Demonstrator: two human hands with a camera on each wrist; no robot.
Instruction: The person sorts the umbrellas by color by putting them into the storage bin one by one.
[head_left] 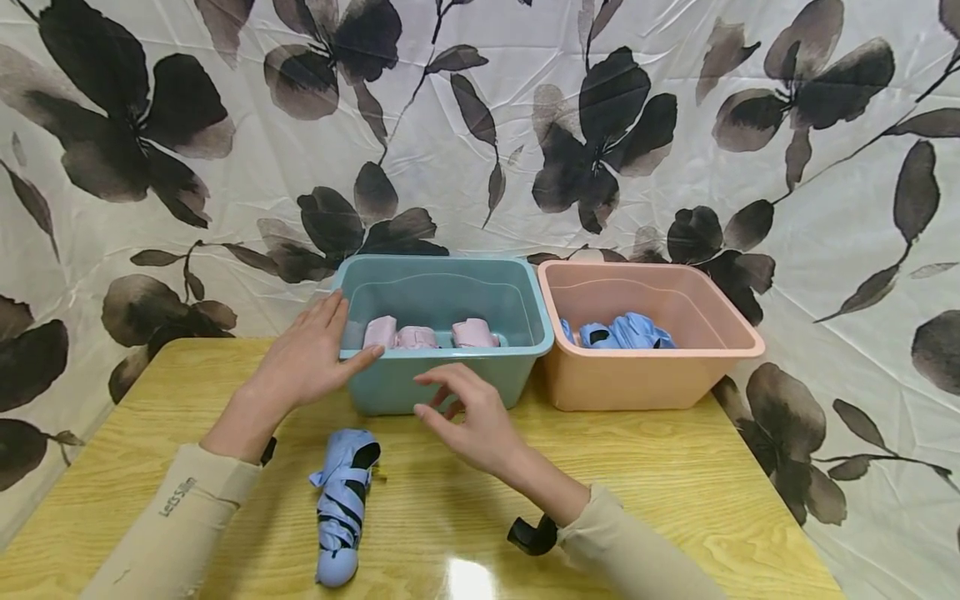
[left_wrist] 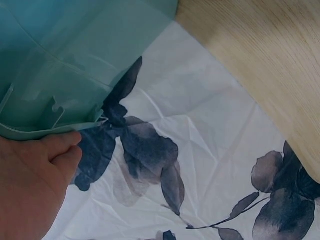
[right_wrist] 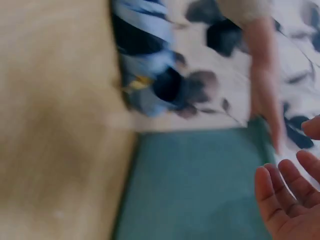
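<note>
My left hand [head_left: 303, 358] touches the left rim of a teal plastic bin [head_left: 390, 387], its fingers stretched along the side and the thumb over the front edge. In the left wrist view, its fingertips are right at the bin's rim [left_wrist: 37, 134]. The right hand [head_left: 476, 417] hovers before the bin's front wall with loosely bent fingers and holds nothing. On the table between my forearms lies a folded blue umbrella [head_left: 343, 508] with black inner folds showing. Inside the teal bin are three pink folded bundles [head_left: 474, 333], their undersides hidden by the front wall.
A peach plastic bin [head_left: 645, 383] stands against the teal one on its right, with blue folded bundles [head_left: 630, 332] inside. Both sit near the back of the yellow wooden table [head_left: 637, 467]. Behind hangs a white floral cloth [head_left: 480, 150].
</note>
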